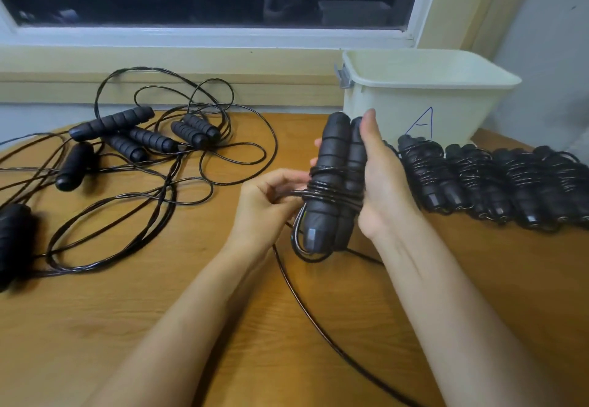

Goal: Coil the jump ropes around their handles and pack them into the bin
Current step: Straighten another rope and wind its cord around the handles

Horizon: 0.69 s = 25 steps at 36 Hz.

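My right hand [381, 180] grips a pair of black jump-rope handles [331, 164] held upright side by side above the wooden table [127, 327]. A few turns of black cord [331, 194] circle their middle. My left hand [271, 196] pinches the cord just left of the handles. The loose end of the cord [306, 304] trails down across the table toward me. A pale bin [424, 94] marked with a blue "A" stands at the back right. Several coiled ropes [497, 180] lie in a row in front of the bin.
A tangle of uncoiled ropes with black handles [127, 138] spreads over the left half of the table. Another handle [14, 237] lies at the left edge. A window and sill run along the back wall.
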{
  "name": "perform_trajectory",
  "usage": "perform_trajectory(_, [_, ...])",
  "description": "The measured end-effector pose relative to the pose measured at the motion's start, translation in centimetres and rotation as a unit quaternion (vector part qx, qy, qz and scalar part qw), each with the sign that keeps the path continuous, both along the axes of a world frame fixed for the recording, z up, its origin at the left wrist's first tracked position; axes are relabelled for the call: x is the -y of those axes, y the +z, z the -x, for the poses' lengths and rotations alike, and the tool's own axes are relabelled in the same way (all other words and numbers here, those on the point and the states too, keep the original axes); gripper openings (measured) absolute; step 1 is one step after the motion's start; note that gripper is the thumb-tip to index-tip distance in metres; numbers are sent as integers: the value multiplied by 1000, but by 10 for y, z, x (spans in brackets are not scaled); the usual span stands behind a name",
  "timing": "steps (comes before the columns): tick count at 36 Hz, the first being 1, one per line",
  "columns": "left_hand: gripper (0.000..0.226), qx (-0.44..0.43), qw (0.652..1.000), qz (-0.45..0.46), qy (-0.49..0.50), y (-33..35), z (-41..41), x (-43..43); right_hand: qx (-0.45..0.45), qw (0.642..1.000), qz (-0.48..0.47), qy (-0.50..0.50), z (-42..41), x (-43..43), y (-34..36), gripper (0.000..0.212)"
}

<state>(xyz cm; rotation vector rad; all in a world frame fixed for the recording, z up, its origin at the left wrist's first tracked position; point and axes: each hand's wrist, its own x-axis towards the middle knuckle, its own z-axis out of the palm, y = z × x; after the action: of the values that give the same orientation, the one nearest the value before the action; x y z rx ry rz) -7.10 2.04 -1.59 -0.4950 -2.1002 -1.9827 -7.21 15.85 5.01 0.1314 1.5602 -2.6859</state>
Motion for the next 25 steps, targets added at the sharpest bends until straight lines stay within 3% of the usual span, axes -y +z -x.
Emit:
perform_trajectory(3, [46,-87,988,128,20,-6,6,4,-2,997,-62,-56,11,-10,-5,48])
perform_trajectory(8, [25,-130,968,212,-34,-11,7,10,-46,964,-204,-166,24,-22,-18,37])
perform_trajectory(12, [51,-156,941,299,-22,-8,2,11,-98,905,-351,-218,27,-31,-32,39])
perform_trajectory(15, [67,-234,899,369,42,-4,-3,9,-101,889,-386,-223,28,-35,-40,38])
perform_trajectory(20, [63,-421,806,407,87,0,-5,-3,-109,870,-425,-228,26,-34,-42,39])
perform_trajectory(25, [53,-438,760,471,93,-1,-11,-13,-119,856,-440,-244,27,-32,-36,37])
